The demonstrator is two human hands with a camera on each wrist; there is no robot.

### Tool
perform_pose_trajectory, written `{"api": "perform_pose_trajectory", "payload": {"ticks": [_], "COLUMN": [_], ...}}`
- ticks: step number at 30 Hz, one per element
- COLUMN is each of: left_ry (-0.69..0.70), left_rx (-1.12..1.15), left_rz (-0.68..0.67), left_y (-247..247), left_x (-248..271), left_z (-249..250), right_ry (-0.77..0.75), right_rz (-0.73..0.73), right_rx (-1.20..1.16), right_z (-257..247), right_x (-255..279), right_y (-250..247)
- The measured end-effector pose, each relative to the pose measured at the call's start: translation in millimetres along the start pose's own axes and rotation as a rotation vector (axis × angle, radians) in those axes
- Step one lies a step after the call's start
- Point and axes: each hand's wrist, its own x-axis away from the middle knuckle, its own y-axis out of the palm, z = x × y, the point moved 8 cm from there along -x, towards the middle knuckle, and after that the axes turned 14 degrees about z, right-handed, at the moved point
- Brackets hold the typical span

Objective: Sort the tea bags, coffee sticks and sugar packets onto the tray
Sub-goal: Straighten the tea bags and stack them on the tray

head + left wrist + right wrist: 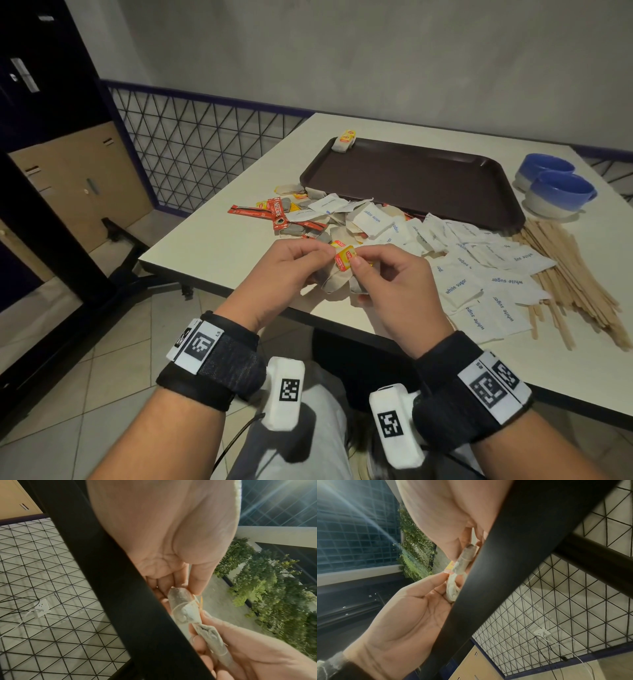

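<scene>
Both hands hover over the table's near edge, fingertips together. My left hand (pixel 322 253) and my right hand (pixel 363 261) pinch a yellow-and-red tea bag tag (pixel 345 257). Crumpled tea bags (pixel 337 283) hang below it. In the left wrist view, my left hand (pixel 187 589) pinches one tea bag (pixel 180 599), and the right hand's fingers (pixel 200 641) curl round a second bag (pixel 211 638). A dark brown tray (pixel 428 171) lies beyond, with one tea bag (pixel 344 142) on its far left corner. Red coffee sticks (pixel 275 212) and white sugar packets (pixel 479 270) lie loose before the tray.
Wooden stirrers (pixel 568 274) lie in a heap at the right. Two blue-and-white cups (pixel 556 190) stand right of the tray. The table's black edge (pixel 120 588) crosses both wrist views. A wire mesh fence (pixel 205 150) stands to the left.
</scene>
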Motion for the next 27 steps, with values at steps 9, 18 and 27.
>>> {"api": "perform_pose_trajectory", "payload": {"ticks": [9,18,27], "left_ry": [0.079,0.088,0.147], "left_rx": [-0.01,0.007,-0.074], "left_rz": [-0.042,-0.021,-0.004], "left_y": [0.2,-0.3,-1.3], "left_x": [1.8,1.3,3.4], "left_z": [3.2,2.5,5.2], "right_ry": [-0.001,-0.04,0.053], "right_rz": [0.013,-0.013,-0.014], "right_rx": [0.043,0.082,-0.005], "right_z": [-2.1,-6.0,-6.4], "right_x": [-2.3,-1.0,2.5], "right_y": [-1.9,1.8,-2.8]}}
